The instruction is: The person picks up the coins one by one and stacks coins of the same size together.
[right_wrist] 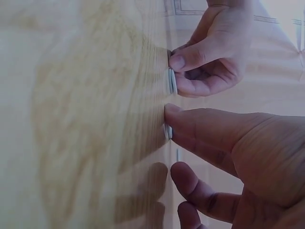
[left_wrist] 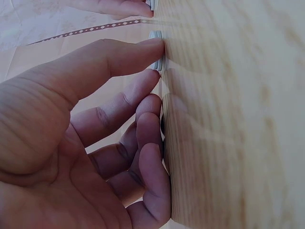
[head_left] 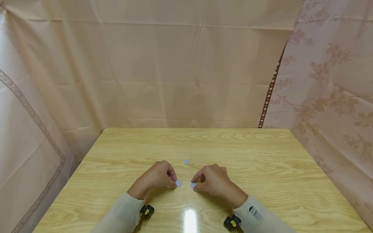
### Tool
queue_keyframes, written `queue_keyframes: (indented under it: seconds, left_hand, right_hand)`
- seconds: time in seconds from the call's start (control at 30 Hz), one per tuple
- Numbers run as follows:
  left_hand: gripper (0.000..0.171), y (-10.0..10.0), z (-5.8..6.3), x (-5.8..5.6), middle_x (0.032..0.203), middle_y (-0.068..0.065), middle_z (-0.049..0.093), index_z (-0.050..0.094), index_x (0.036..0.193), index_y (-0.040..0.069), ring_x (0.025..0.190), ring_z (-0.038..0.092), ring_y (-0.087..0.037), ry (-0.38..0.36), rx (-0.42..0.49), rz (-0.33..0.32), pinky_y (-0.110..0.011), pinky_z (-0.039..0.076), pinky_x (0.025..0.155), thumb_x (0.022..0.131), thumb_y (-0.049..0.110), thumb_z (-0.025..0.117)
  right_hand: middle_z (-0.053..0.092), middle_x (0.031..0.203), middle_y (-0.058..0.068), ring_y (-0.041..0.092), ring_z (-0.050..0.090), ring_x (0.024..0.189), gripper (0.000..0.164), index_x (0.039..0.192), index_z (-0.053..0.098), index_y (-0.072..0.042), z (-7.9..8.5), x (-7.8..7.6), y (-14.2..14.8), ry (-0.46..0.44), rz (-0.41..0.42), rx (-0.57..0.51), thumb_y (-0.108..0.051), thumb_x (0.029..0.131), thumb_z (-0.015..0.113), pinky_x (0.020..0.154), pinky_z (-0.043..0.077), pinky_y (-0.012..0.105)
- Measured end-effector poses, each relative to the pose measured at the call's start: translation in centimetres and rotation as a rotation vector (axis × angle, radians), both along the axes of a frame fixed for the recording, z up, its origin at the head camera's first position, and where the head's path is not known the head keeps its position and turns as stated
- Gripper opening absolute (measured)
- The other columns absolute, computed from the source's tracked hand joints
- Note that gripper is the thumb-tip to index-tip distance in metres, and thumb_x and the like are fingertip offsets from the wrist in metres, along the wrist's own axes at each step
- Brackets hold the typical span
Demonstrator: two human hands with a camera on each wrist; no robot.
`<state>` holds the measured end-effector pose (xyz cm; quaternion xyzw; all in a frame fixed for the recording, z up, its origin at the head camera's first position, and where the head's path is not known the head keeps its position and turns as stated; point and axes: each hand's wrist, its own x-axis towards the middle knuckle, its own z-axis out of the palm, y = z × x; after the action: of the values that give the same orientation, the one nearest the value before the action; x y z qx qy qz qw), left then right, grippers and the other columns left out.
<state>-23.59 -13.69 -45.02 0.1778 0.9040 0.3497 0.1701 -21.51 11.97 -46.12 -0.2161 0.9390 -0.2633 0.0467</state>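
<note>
The left hand (head_left: 158, 174) pinches the left pale disc (head_left: 178, 183) between thumb and forefinger as the right hand (head_left: 215, 181) pinches the right pale disc (head_left: 192, 185) likewise, close but apart on the near half of a wood-grain table (head_left: 247, 149); a third pale disc (head_left: 186, 162) lies between them, nearer the far edge; all are round, equal along every axis, faces roughly level with the tabletop; fingers partly hide both pinched discs, whose doubled-looking rims are hard to make out; the near edge is cut off; broad wood separates the hands from the side edges.
</note>
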Motion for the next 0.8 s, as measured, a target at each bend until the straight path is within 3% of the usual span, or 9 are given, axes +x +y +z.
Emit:
queue_keyframes:
  seconds: [0.2, 0.3, 0.37, 0.43, 0.53, 0.73, 0.8]
  left_hand:
    - [0.018, 0.04, -0.16, -0.06, 0.072, 0.004, 0.069, 0.074, 0.074, 0.017, 0.069, 0.06, -0.016, 0.002, 0.006, -0.004, -0.033, 0.051, 0.064, 0.073, 0.009, 0.09]
    - [0.018, 0.1, -0.23, -0.08, 0.072, 0.004, 0.069, 0.074, 0.073, 0.017, 0.068, 0.061, -0.015, 0.007, 0.006, -0.005, -0.033, 0.052, 0.064, 0.073, 0.009, 0.09]
    - [0.018, 0.14, -0.23, -0.1, 0.072, 0.004, 0.069, 0.075, 0.074, 0.017, 0.068, 0.061, -0.015, 0.005, 0.003, -0.004, -0.033, 0.052, 0.064, 0.073, 0.009, 0.09]
    - [0.018, 0.18, -0.22, -0.12, 0.072, 0.004, 0.069, 0.075, 0.074, 0.017, 0.069, 0.061, -0.015, 0.004, 0.0, -0.004, -0.033, 0.052, 0.065, 0.073, 0.009, 0.09]
    - [0.018, 0.21, -0.17, -0.15, 0.072, 0.004, 0.069, 0.074, 0.074, 0.017, 0.069, 0.061, -0.016, 0.003, -0.001, -0.006, -0.033, 0.052, 0.065, 0.073, 0.01, 0.09]
    - [0.018, -0.05, 0.11, -0.26, 0.076, 0.003, 0.069, 0.074, 0.078, 0.017, 0.072, 0.061, -0.017, -0.006, -0.001, -0.01, -0.033, 0.052, 0.067, 0.073, 0.013, 0.091]
    - [0.019, -0.15, 0.27, -0.39, 0.079, 0.001, 0.069, 0.074, 0.081, 0.015, 0.073, 0.061, -0.017, -0.017, 0.005, -0.004, -0.033, 0.052, 0.068, 0.074, 0.015, 0.092]
  right_hand:
    - [0.062, 0.071, -0.025, 0.008, 0.053, 0.075, 0.014, 0.088, 0.082, -0.04, -0.05, 0.11, 0.0, 0.012, -0.029, 0.013, -0.04, 0.077, 0.091, 0.08, 0.037, 0.054]
    - [0.061, 0.068, -0.024, 0.005, 0.054, 0.071, 0.014, 0.087, 0.082, -0.037, -0.14, 0.15, 0.08, 0.008, -0.028, -0.015, -0.038, 0.076, 0.092, 0.088, 0.037, 0.068]
    - [0.061, 0.067, -0.024, 0.005, 0.055, 0.073, 0.014, 0.086, 0.082, -0.036, -0.21, 0.17, 0.14, 0.014, -0.024, -0.032, -0.036, 0.076, 0.092, 0.097, 0.025, 0.085]
    - [0.061, 0.066, -0.025, 0.004, 0.057, 0.074, 0.014, 0.085, 0.083, -0.036, -0.22, 0.18, 0.16, 0.03, -0.019, -0.035, -0.035, 0.076, 0.093, 0.097, 0.01, 0.093]
    - [0.061, 0.067, -0.026, 0.003, 0.058, 0.076, 0.013, 0.083, 0.083, -0.036, -0.22, 0.11, 0.16, 0.056, -0.017, -0.03, -0.035, 0.075, 0.093, 0.097, 0.005, 0.094]
    - [0.059, 0.065, -0.026, 0.001, 0.055, 0.073, 0.012, 0.084, 0.083, -0.036, -0.2, 0.0, 0.1, 0.071, 0.004, -0.028, -0.035, 0.077, 0.092, 0.097, 0.006, 0.094]
    - [0.058, 0.066, -0.026, 0.002, 0.054, 0.073, 0.012, 0.084, 0.083, -0.036, -0.19, 0.01, 0.06, 0.077, 0.014, -0.025, -0.035, 0.077, 0.092, 0.099, 0.011, 0.093]
